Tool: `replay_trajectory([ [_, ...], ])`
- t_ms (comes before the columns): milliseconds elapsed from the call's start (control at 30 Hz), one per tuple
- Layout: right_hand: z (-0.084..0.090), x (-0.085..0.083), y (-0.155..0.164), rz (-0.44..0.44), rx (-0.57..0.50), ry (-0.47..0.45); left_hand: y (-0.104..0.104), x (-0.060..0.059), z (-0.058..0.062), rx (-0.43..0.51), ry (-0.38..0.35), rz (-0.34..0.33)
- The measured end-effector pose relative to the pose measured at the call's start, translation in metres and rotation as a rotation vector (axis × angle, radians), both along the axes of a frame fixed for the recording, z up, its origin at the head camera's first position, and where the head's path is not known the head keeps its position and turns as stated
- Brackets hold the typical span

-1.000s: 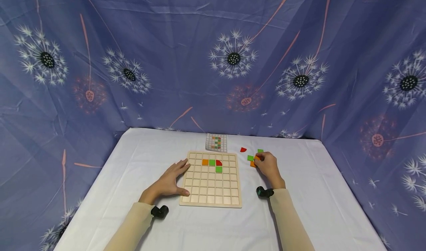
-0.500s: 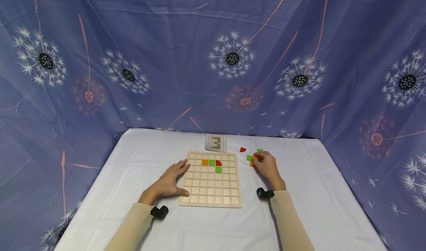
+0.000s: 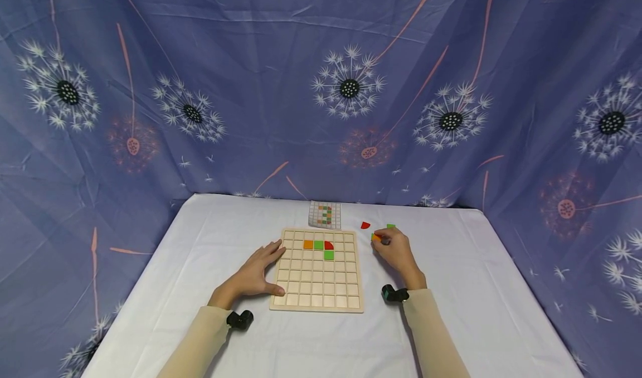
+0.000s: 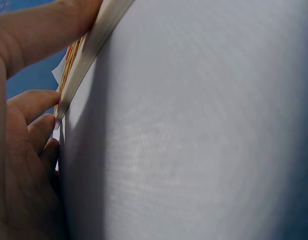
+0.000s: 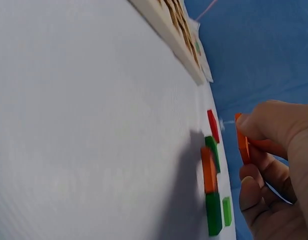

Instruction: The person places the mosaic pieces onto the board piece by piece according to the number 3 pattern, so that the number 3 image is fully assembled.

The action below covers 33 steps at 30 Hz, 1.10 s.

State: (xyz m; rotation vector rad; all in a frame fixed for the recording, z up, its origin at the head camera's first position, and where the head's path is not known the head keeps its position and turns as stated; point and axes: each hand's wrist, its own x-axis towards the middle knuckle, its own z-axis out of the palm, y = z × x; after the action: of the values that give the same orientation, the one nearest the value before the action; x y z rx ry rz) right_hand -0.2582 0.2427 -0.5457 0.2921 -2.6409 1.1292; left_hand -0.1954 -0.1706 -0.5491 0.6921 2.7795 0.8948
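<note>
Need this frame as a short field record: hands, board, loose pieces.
left hand: flat on the white tablecloth, fingers against the wooden grid board's left edge
right hand: pinches a flat orange tile, lifted off the cloth
board: holds orange, green, red quarter-round and green pieces
loose: red piece, green square
pattern card: behind the board

A table (image 3: pixel 200 266) draped in a white cloth carries a wooden grid board (image 3: pixel 317 294) near its middle, with a small printed pattern card (image 3: pixel 325 214) lying just beyond the board's far edge. To the right of the board, loose tiles rest on the cloth: a red quarter-round piece (image 3: pixel 365 225), a green square (image 3: pixel 390 226) and, seen from the right wrist, an orange tile (image 5: pixel 209 170) among more green ones.
</note>
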Motion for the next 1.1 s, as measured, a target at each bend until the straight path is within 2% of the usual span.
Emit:
replay_trajectory([
  [567, 0.009, 0.013, -0.038, 0.090, 0.006, -0.053, 0.000, 0.000, 0.001, -0.005, 0.001, -0.005],
  [733, 0.010, 0.018, -0.051, 0.114, 0.005, -0.043, -0.001, 0.000, 0.001, -0.007, -0.002, -0.004],
  [1100, 0.009, 0.035, -0.074, 0.178, -0.023, -0.072, 0.000, -0.001, 0.000, 0.000, -0.005, -0.005],
])
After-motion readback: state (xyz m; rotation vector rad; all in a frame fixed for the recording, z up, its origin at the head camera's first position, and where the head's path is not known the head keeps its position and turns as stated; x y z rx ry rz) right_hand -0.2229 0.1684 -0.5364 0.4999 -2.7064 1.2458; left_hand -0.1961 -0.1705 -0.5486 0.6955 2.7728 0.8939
